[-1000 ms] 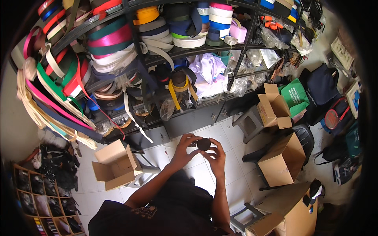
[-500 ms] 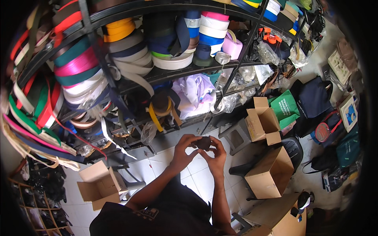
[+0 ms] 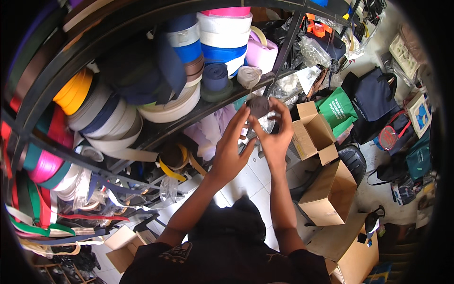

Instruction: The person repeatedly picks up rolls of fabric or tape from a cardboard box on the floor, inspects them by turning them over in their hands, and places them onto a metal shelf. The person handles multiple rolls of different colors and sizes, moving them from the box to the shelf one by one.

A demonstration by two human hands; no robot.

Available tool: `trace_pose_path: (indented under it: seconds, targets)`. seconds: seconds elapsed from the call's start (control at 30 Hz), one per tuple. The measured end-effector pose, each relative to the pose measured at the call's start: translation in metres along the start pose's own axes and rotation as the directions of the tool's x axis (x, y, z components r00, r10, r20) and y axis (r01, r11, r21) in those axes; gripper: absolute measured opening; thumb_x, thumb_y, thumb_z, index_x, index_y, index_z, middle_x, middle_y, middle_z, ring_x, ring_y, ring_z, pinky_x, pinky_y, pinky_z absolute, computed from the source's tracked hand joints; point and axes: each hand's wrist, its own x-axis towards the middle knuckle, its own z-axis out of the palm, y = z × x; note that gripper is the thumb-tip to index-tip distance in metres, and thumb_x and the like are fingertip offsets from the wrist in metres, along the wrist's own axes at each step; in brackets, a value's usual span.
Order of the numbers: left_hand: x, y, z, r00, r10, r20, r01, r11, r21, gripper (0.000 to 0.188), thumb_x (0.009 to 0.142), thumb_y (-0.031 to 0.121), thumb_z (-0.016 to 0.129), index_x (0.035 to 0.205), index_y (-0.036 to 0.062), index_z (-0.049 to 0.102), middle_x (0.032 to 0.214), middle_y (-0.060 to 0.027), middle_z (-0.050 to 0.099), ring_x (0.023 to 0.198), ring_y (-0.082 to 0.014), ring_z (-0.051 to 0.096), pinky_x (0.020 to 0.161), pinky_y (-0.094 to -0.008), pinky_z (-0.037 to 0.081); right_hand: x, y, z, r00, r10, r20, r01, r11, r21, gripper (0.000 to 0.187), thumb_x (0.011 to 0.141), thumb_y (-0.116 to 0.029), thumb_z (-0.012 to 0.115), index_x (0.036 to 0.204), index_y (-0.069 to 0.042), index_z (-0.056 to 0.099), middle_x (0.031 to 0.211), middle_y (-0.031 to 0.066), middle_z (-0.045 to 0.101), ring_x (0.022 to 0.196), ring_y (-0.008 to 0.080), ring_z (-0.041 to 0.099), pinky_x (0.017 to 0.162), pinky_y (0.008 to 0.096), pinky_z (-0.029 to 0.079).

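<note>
Between my two raised hands is a small dark brown roll of webbing [image 3: 258,106], coiled tight, with its ridged face showing. My left hand [image 3: 231,152] has its long fingertips against the roll's left side, its thumb lower and apart from it. My right hand [image 3: 276,135] grips the roll between its thumb and fingers from the right and below. Just beyond, on the shelf edge, sit a small grey roll [image 3: 249,77] and a navy roll [image 3: 215,76]. A stack of white and blue webbing rolls [image 3: 224,38] stands behind them.
The black metal shelf [image 3: 189,115] spans the left and far side, crowded with strap rolls. Open cardboard boxes [image 3: 329,194] stand at right, near a black chair [image 3: 353,158]. A green bag [image 3: 337,111] and a navy bag [image 3: 375,97] lie farther right.
Both hands have risen and moved forward toward the shelf with the brown roll. The view has shifted closer to the shelf, so its rolls look larger.
</note>
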Motion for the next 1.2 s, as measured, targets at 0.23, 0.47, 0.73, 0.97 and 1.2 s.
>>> trace_pose_path:
  seconds: [0.23, 0.47, 0.73, 0.97, 1.2]
  targets:
    - [0.069, -0.022, 0.033, 0.995, 0.002, -0.103, 0.034, 0.938, 0.346, 0.082, 0.081, -0.006, 0.068, 0.152, 0.0001, 0.028, 0.155, -0.0229, 0.033, 0.111, -0.0276, 0.064, 0.072, -0.0280, 0.056, 0.086, 0.051, 0.032, 0.975, -0.180, 0.129, 0.207, 0.947, -0.247, 0.050, 0.072, -0.015, 0.082, 0.117, 0.000, 0.065, 0.105, 0.0157, 0.067, 0.096, 0.0314, 0.062, 0.083, 0.0407, 0.049]
    - [0.086, -0.029, 0.054, 0.982, -0.171, -0.083, 0.190, 0.904, 0.383, 0.084, 0.079, -0.005, 0.064, 0.152, -0.0018, 0.023, 0.159, -0.0231, 0.022, 0.136, -0.0447, 0.040, 0.101, -0.0441, 0.047, 0.101, 0.078, 0.042, 0.987, -0.078, 0.137, 0.083, 0.996, -0.027, 0.052, 0.074, -0.015, 0.080, 0.121, 0.000, 0.064, 0.108, 0.0143, 0.067, 0.094, 0.0317, 0.061, 0.083, 0.0407, 0.049]
    - [0.086, -0.033, 0.074, 0.959, -0.148, -0.242, 0.247, 0.854, 0.457, 0.090, 0.072, -0.014, 0.061, 0.154, 0.0073, 0.030, 0.161, -0.0152, 0.023, 0.129, -0.0356, 0.052, 0.071, -0.0281, 0.055, 0.095, 0.093, 0.031, 0.970, -0.148, 0.195, 0.110, 0.975, 0.193, 0.058, 0.072, -0.008, 0.081, 0.127, -0.004, 0.063, 0.123, 0.0130, 0.062, 0.106, 0.0290, 0.061, 0.088, 0.0394, 0.050]
    - [0.086, -0.046, 0.097, 0.935, -0.091, -0.343, 0.282, 0.779, 0.561, 0.087, 0.074, -0.009, 0.062, 0.153, 0.0114, 0.033, 0.161, -0.0132, 0.024, 0.125, -0.0401, 0.053, 0.083, -0.0416, 0.054, 0.098, 0.120, 0.040, 0.935, -0.328, 0.136, 0.319, 0.944, 0.086, 0.059, 0.074, -0.008, 0.082, 0.130, -0.007, 0.063, 0.122, 0.0138, 0.063, 0.105, 0.0288, 0.061, 0.085, 0.0368, 0.051]
    - [0.047, -0.038, 0.111, 0.850, -0.078, -0.521, 0.335, 0.843, 0.421, 0.069, 0.081, -0.007, 0.063, 0.145, 0.0081, 0.043, 0.153, -0.0154, 0.036, 0.124, -0.0367, 0.055, 0.080, -0.0394, 0.056, 0.092, 0.110, 0.042, 0.924, -0.328, 0.195, 0.317, 0.944, 0.089, 0.070, 0.071, -0.017, 0.089, 0.132, -0.003, 0.057, 0.122, 0.0109, 0.059, 0.090, 0.0222, 0.054, 0.074, 0.0333, 0.046]
